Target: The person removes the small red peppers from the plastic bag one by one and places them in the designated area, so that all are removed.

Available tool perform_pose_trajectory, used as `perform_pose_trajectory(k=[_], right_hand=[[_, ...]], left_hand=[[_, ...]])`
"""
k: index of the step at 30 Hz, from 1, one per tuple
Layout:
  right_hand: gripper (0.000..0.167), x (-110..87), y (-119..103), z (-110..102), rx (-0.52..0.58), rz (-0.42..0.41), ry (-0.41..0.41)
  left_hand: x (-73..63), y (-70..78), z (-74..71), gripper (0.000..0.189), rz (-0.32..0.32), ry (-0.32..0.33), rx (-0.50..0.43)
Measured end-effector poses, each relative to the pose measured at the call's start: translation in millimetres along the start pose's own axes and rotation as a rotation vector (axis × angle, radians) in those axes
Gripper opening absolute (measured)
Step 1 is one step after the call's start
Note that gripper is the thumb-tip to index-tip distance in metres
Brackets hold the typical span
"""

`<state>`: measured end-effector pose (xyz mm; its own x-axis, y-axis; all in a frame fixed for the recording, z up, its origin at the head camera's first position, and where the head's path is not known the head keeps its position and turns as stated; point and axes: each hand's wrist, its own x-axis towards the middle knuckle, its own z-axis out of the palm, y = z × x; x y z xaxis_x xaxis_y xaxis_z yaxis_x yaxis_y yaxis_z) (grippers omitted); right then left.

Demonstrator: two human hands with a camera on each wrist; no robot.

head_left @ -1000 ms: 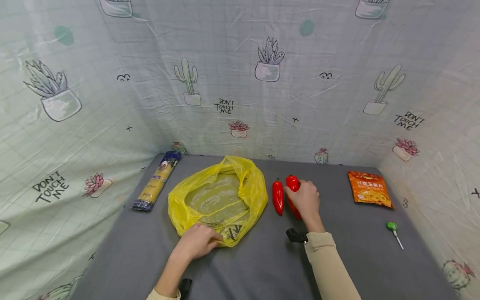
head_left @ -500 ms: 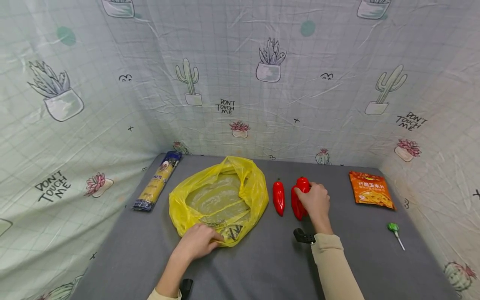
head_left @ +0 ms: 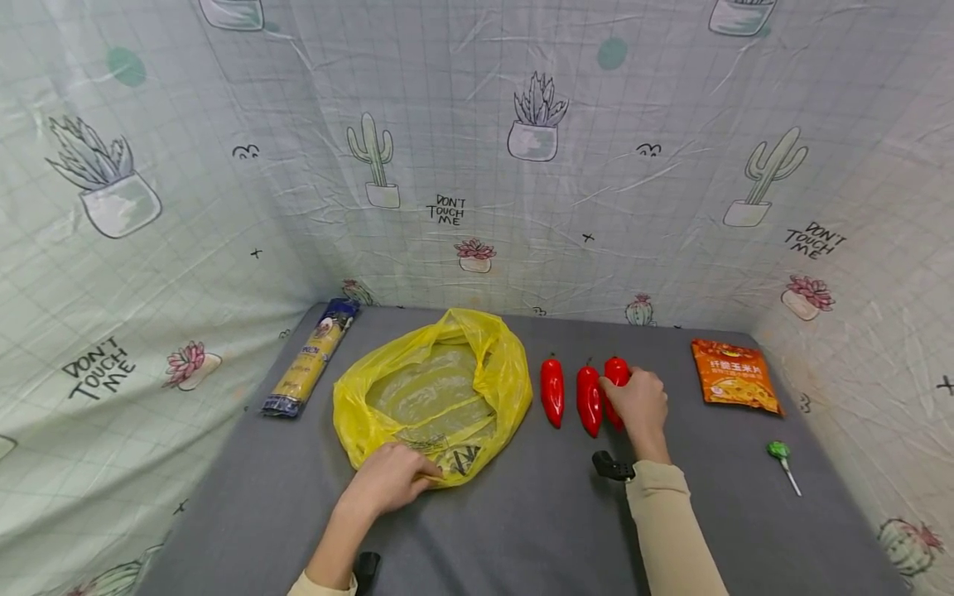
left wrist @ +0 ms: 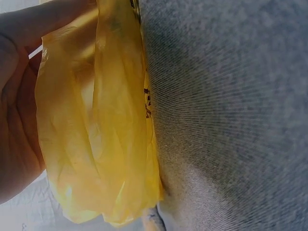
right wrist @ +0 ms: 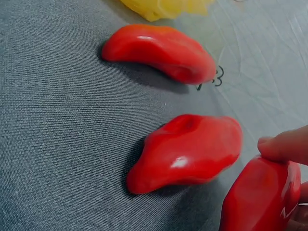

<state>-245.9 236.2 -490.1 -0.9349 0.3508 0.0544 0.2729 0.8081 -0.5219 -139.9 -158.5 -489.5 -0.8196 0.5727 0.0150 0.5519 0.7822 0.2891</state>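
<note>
At the near rim of an opened yellow plastic bag, my left hand pinches the film between thumb and fingers. The left wrist view shows the bag's folds hanging from the thumb. My right hand grips a red pepper, the rightmost of three, with its thumb on the near side; the hand covers part of it. Left of it a second red pepper lies on the cloth, and a third red pepper lies between that one and the bag. Both show whole in the right wrist view.
A pasta packet lies left of the bag. On the right are an orange snack packet and a green lollipop. The grey table is enclosed by a patterned curtain at the back and sides.
My right hand has moved right, off the middle pepper, which now lies free, and onto the rightmost pepper. The left hand has kept its hold on the bag's rim.
</note>
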Motion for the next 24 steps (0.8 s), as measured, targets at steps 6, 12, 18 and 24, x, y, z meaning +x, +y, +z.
perform_pose_trajectory(k=[6,12,18,24], right_hand=[[0.065,2.9,9,3,-0.014,0.051,-0.034],[0.064,5.1,14,2,-0.026,0.096,-0.069],[0.065,9.1,18,2,-0.041,0.100,-0.111],[0.064,6.0,21,6,-0.055,0.097,-0.140]], left_hand=[[-0.7,0.8,-2.4,0.013,0.001,0.008,0.004],[1.1,0.5,-3.9,0.014,0.000,0.009,0.011],[2.9,1.8,-7.0,0.013,0.008,0.013,0.008],[0.2,3.8,-8.4,0.013,0.004,0.014,0.001]])
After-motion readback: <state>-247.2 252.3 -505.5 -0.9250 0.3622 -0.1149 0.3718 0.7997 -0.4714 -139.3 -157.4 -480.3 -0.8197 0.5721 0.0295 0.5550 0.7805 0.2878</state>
